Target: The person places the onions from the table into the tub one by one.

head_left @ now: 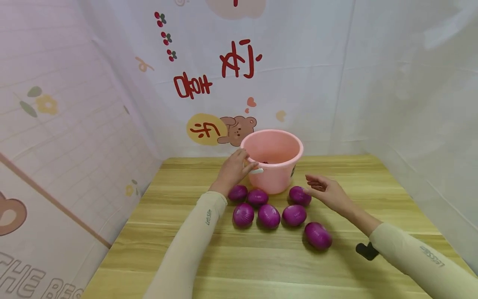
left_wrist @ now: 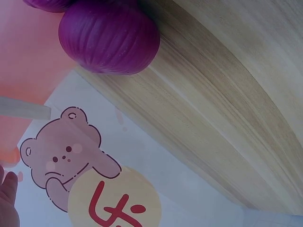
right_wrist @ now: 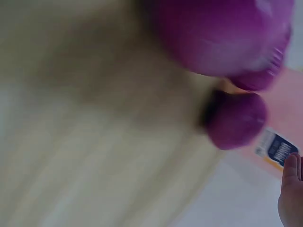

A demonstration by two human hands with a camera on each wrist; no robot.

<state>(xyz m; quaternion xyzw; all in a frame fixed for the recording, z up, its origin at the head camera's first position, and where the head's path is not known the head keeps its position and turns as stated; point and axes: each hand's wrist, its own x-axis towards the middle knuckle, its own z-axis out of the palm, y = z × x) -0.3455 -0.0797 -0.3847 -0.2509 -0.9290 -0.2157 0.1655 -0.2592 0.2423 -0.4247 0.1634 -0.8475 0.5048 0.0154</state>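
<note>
A pink bucket (head_left: 270, 178) stands upright near the back of the table, with a small dark bit visible inside. My left hand (head_left: 232, 169) holds its rim at the left, beside a white handle piece (head_left: 257, 171). Several purple onions lie in front, including a left one (head_left: 237, 193) below my left wrist and a middle one (head_left: 269, 216). My right hand (head_left: 328, 192) is to the right of the bucket, fingers extended and holding nothing. Its thumb is close to an onion (head_left: 298, 194); contact is unclear. The nearest onion (head_left: 318, 236) lies apart at the front right.
The wood-grain table (head_left: 239, 265) is backed by a white printed cloth (head_left: 306, 95) with a bear drawing. Another printed cloth (head_left: 67, 137) hangs along the left. A black strap piece (head_left: 367, 251) shows beside the right sleeve. A dark label (right_wrist: 282, 150) is on the bucket's side.
</note>
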